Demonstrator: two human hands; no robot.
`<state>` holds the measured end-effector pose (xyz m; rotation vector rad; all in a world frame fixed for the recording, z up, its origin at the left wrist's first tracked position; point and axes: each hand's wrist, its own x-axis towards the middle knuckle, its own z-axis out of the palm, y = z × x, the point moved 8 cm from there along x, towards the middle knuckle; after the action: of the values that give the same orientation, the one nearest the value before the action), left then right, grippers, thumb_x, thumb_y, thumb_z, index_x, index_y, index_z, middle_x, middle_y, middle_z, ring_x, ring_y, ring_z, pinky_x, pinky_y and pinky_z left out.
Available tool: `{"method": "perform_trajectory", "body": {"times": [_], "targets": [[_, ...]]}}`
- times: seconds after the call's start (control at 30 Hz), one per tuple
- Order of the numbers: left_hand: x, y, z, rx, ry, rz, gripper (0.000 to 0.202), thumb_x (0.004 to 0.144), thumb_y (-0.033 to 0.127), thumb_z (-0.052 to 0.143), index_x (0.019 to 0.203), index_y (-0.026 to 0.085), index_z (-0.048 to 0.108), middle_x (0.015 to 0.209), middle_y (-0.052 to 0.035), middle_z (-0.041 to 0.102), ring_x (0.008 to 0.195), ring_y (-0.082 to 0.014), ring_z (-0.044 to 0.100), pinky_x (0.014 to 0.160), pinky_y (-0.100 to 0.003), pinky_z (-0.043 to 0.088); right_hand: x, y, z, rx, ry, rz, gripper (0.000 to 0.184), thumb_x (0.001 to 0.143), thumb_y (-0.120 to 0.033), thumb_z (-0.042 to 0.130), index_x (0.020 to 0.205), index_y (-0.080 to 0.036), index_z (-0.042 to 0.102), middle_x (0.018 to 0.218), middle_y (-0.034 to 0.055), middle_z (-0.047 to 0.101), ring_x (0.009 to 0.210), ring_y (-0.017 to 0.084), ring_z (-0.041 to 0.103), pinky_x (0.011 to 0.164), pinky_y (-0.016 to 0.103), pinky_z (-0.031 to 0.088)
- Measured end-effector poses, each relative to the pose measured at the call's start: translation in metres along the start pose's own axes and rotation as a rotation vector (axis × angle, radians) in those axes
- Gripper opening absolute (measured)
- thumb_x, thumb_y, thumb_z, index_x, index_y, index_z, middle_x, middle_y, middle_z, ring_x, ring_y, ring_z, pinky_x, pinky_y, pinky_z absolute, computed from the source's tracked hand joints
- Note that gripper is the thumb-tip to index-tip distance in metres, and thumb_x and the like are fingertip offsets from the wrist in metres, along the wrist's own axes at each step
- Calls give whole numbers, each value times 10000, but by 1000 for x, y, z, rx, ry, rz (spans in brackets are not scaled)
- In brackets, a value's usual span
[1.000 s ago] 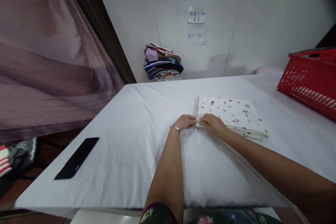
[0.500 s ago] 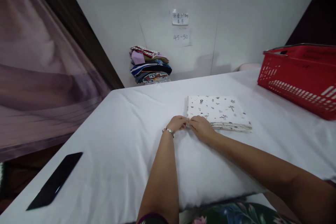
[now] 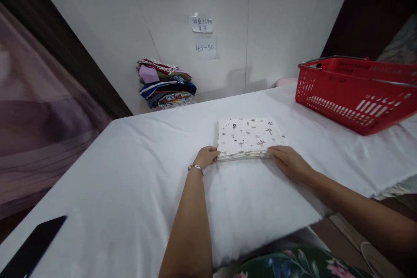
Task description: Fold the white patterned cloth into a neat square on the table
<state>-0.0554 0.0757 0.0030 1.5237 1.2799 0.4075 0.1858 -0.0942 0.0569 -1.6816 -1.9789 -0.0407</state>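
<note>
A folded white cloth (image 3: 248, 135) printed with small dark motifs lies flat on the white-covered table (image 3: 137, 173). My left hand (image 3: 206, 156), with a bracelet at the wrist, pinches the cloth's near left corner. My right hand (image 3: 288, 163) rests at the cloth's near right corner, its fingers curled against the folded edge. Both forearms reach in from the bottom of the view.
A red plastic basket (image 3: 352, 95) stands at the far right of the table. A stack of folded clothes (image 3: 164, 83) sits against the back wall under two paper notes (image 3: 203, 34). A black phone (image 3: 31, 249) lies near the left front edge. A purple curtain (image 3: 39, 113) hangs left.
My right hand slid from the cloth's near left corner along the front edge to its near right corner. My left hand stayed at the left corner. The view swung to the right.
</note>
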Motion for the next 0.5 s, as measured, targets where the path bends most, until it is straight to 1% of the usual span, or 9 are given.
{"method": "perform_trajectory", "body": {"times": [0.13,0.2,0.27,0.3,0.37,0.43,0.5], "targets": [[1,0,1,-15,1,3,204,653,278,636,807,154,585,533,29,558,520,-88,538,460,-163,381,-35,50,-22,34,11,220,303,841,-310,435,1095,-241,586,1180,75,571,1102,256,495,973,434,353],[0,2,0,-10,15,-4,200,657,266,631,815,154,587,536,29,561,520,-89,541,463,-164,386,-47,70,-29,103,58,369,291,844,-347,432,1049,-226,600,1165,88,576,1087,250,504,953,403,375],[-3,3,-1,4,30,-13,200,658,260,628,824,157,589,533,32,560,525,-91,548,468,-165,391,-55,87,-29,212,96,551,299,838,-395,435,979,-203,616,1043,101,626,960,233,568,843,363,447],[-3,4,-1,12,39,-16,199,657,259,628,823,157,589,528,32,557,525,-93,549,468,-165,391,-58,95,-26,280,88,651,314,831,-424,437,932,-190,621,937,99,649,850,216,597,751,341,478],[-5,6,-2,24,49,-13,192,653,260,628,808,155,589,521,32,554,521,-93,546,465,-166,389,-60,105,-14,422,21,834,348,808,-476,447,830,-174,617,743,71,643,636,165,587,567,288,479],[-5,7,-2,27,50,-10,182,653,266,628,789,153,588,516,29,555,512,-92,538,462,-167,387,-58,107,-4,538,-44,940,368,780,-513,470,729,-169,592,650,47,613,515,121,537,452,243,430],[-5,8,-2,26,48,-7,176,654,273,628,781,156,590,515,27,560,510,-94,535,460,-168,387,-52,105,-1,603,-83,971,380,755,-539,496,661,-176,555,616,33,595,470,101,510,409,225,393]]}}
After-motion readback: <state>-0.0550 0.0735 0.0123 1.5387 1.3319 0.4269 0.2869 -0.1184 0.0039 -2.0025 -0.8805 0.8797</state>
